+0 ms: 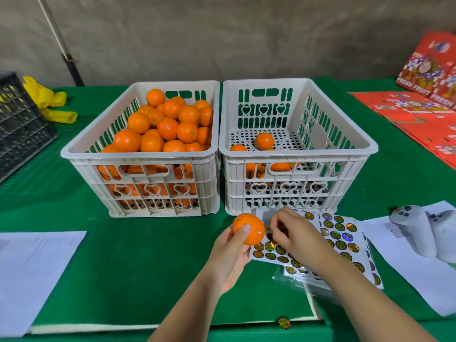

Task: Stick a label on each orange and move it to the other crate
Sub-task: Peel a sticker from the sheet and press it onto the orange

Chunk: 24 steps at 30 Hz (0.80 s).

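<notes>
My left hand grips an orange just in front of the two white crates. My right hand pinches at a round label on the sticker sheet, close beside the orange; the fingertips hide the label itself. The left crate is heaped with oranges. The right crate holds a few oranges on its perforated floor.
More sticker sheets lie stacked under the top one. A loose sticker sits at the table's front edge. White controllers rest on paper at right, another paper at left. Red fruit cartons far right, black crate far left.
</notes>
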### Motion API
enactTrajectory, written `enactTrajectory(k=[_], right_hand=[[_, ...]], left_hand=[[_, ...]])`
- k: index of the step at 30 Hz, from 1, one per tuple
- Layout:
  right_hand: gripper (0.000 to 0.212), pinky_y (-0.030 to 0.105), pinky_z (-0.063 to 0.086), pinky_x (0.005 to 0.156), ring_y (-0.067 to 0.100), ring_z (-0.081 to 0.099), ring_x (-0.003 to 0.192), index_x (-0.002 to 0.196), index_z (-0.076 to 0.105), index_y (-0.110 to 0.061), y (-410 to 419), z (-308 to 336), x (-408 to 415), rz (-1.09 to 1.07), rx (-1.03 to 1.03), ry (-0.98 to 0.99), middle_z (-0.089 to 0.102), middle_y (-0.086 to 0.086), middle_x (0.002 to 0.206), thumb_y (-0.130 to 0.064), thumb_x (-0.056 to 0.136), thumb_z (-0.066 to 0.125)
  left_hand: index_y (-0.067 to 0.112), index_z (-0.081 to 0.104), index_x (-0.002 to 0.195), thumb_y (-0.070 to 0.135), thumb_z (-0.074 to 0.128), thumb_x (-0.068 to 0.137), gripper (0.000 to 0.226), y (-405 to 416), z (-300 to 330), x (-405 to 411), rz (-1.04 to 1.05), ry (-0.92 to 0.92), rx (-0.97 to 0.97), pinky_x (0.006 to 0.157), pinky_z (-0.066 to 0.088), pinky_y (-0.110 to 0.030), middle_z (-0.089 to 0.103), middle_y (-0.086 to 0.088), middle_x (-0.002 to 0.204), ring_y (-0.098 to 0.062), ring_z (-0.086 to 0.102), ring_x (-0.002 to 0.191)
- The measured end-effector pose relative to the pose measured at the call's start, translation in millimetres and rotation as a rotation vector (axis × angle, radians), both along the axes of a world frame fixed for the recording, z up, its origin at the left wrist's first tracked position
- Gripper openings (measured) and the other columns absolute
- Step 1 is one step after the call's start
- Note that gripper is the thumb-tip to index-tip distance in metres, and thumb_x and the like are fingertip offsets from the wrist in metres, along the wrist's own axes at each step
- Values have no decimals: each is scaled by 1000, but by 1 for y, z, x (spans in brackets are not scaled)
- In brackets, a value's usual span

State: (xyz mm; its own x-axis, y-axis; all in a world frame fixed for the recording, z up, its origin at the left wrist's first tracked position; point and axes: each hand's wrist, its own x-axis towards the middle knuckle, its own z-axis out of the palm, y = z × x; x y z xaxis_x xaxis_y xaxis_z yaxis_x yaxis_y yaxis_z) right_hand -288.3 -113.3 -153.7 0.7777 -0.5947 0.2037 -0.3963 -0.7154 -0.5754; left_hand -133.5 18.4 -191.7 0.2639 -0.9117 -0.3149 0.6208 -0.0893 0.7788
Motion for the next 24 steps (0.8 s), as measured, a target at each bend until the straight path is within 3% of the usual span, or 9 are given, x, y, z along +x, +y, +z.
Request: enactTrajectory(k=[3,7,10,15,19,24], right_hand=[[21,19,38,59,6,50,65,82,56,-27,0,12,-4,-155,190,-195,55,-13,75,-13,97,60],[21,12,37,58,1,45,60,79,60,-24,14,30,6,-45,440,-304,53,-16,65,-18,97,68],[18,15,39,60,7,45,65,80,62,-17,15,36,11,1,513,-346,52,-9,69,-19,96,69],[19,24,38,66,15,46,73,82,65,-18,11,43,10,46,658,-361,52,7,78,-30,96,71],[26,25,39,67,13,48,73,87,69,-20,10,46,10,86,721,-351,56,1,77,-45,87,70],[18,31,38,70,17,46,74,83,68,-22,9,48,10,88,693,-299,53,6,78,-35,94,70]], left_hand=[[11,54,142,35,78,91,61,2,-2,2,-3,-54,-3,94,57,-25,73,-10,132,-22,67,127],[16,58,143,50,78,84,71,-1,0,-3,16,-177,-31,104,52,-25,72,-6,134,-16,64,129],[16,60,142,58,78,83,75,-5,6,-7,43,-231,-60,110,47,-29,71,-6,134,-15,64,129],[10,56,145,66,84,76,94,-8,18,-8,104,-229,-139,118,40,-41,66,-15,140,-28,59,136],[2,50,148,54,70,90,80,-9,27,-9,100,-182,-159,124,35,-50,63,-20,143,-31,57,139],[6,48,149,48,59,99,67,-8,32,-13,117,-157,-97,115,47,-43,67,-15,139,-27,63,133]])
